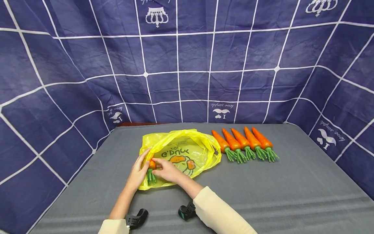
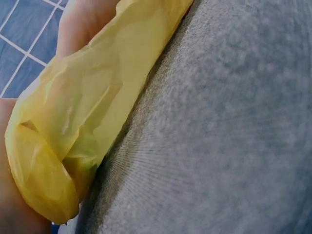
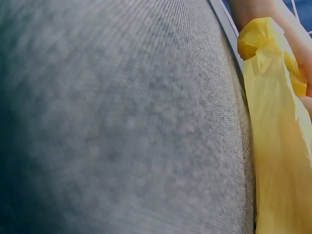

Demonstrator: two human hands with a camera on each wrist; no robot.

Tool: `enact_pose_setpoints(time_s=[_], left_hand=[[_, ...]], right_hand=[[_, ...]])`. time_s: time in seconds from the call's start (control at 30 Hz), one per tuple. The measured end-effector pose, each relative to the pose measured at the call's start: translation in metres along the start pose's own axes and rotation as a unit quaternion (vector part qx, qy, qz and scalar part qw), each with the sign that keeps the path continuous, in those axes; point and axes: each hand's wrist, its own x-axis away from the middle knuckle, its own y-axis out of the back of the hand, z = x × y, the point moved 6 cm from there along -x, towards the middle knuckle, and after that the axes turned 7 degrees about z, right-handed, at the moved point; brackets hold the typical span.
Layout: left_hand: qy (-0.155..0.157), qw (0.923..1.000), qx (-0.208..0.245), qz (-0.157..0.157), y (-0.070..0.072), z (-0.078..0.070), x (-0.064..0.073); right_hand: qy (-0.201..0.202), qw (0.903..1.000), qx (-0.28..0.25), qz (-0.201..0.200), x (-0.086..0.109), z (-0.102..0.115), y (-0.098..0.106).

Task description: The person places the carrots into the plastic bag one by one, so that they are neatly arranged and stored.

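Observation:
A yellow plastic bag (image 1: pixel 201 162) with a printed duck lies spread with its mouth open toward me. At its left end a carrot (image 1: pixel 152 164) with green stems sits partly inside the opening, between my two hands. My right hand (image 1: pixel 168 170) pinches this carrot near its stem end, thumb and fingers around it. My left hand (image 1: pixel 137 170) grips the bag's left rim, right beside the carrot. In the left wrist view the yellow plastic (image 2: pixel 92 107) covers part of a hand. The right wrist view shows the bag's side (image 3: pixel 278 126) close to the tabletop.
Several more carrots (image 1: pixel 243 141) lie in a slanted row right of the bag, stems toward me. Grey cloth covers the table (image 1: pixel 248 191). A dark blue curtain with white lines (image 1: pixel 193 87) hangs behind and at both sides.

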Motion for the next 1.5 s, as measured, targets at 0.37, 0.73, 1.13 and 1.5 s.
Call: enact_pose_setpoints(time_s=[0.37, 0.73, 1.13, 1.5], left_hand=[[0.001, 0.9999, -0.003, 0.014, -0.005, -0.002, -0.002], [0.039, 0.9988, -0.005, 0.030, -0.005, 0.000, -0.005], [0.047, 0.9985, -0.006, 0.027, -0.006, 0.007, -0.002], [0.038, 0.9990, -0.014, 0.021, -0.005, 0.007, -0.002]], right_hand=[[0.003, 0.9998, -0.009, 0.017, 0.003, -0.001, 0.000], [0.002, 0.9982, 0.053, 0.027, 0.011, 0.005, 0.014], [0.025, 0.9986, 0.047, 0.004, 0.036, 0.008, 0.044], [0.049, 0.9870, 0.141, -0.060, 0.068, 0.011, 0.083]])
